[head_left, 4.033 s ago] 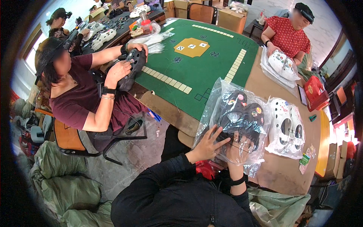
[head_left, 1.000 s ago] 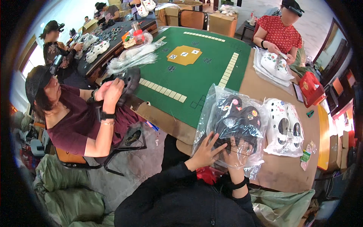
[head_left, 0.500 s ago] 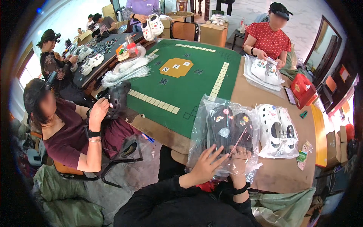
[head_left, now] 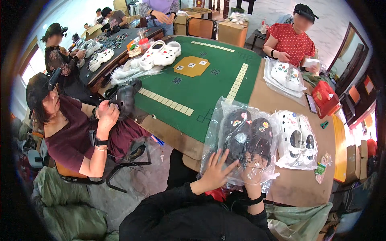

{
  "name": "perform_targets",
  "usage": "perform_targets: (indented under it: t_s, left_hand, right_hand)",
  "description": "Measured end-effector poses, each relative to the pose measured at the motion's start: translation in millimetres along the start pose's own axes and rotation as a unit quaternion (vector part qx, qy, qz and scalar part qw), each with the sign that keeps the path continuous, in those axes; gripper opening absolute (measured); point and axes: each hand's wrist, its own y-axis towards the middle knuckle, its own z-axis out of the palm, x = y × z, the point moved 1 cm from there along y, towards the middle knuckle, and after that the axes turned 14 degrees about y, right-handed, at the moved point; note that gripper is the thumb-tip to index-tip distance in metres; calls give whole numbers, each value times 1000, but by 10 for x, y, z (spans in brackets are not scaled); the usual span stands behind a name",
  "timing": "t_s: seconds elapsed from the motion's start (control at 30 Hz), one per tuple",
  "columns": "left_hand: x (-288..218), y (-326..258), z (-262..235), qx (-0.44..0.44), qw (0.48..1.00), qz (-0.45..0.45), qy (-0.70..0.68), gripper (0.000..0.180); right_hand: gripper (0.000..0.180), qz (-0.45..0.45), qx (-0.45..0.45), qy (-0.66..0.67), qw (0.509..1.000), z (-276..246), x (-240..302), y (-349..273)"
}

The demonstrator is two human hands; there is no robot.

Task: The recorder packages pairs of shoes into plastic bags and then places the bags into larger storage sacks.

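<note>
A pair of black clogs (head_left: 241, 130) with colourful charms lies inside a clear plastic bag (head_left: 215, 120) on the table right in front of me. My left hand (head_left: 217, 170) is spread over the bag's near left side, its fingers stretched out on the plastic. Reaching into the bag's near end, my right hand (head_left: 253, 172) has its fingers at the heel end of the clogs; film and print on the bag partly blur them. Just right of this bag is a bagged pair of white clogs (head_left: 295, 138) with black patches showing.
Stacked bagged white clogs (head_left: 286, 76) lie before a person in red. A red bag (head_left: 323, 98), a phone (head_left: 310, 103) and a small charm packet (head_left: 321, 166) are at the right. White clogs (head_left: 161, 55) rest on plastic bags across the green mat (head_left: 161, 88). At left, a person handles a black clog (head_left: 125, 98).
The white clogs held by the person in purple now lie on the table. My right hand is a little deeper in the bag. The person in red now holds up something white.
</note>
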Motion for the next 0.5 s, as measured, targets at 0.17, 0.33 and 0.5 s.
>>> perform_targets:
  t_s: [0.17, 0.33, 0.5]
  left_hand:
    - [154, -79, 312, 63, 994, -57, -65, 75]
    - [207, -138, 415, 31, 999, -18, -26, 75]
    - [193, -132, 404, 16, 999, -18, -22, 76]
  right_hand:
    - [50, -3, -33, -44, 998, 45, 80, -34]
    - [58, -17, -52, -39, 998, 110, 13, -57]
    - [57, -25, -55, -33, 998, 132, -11, -62]
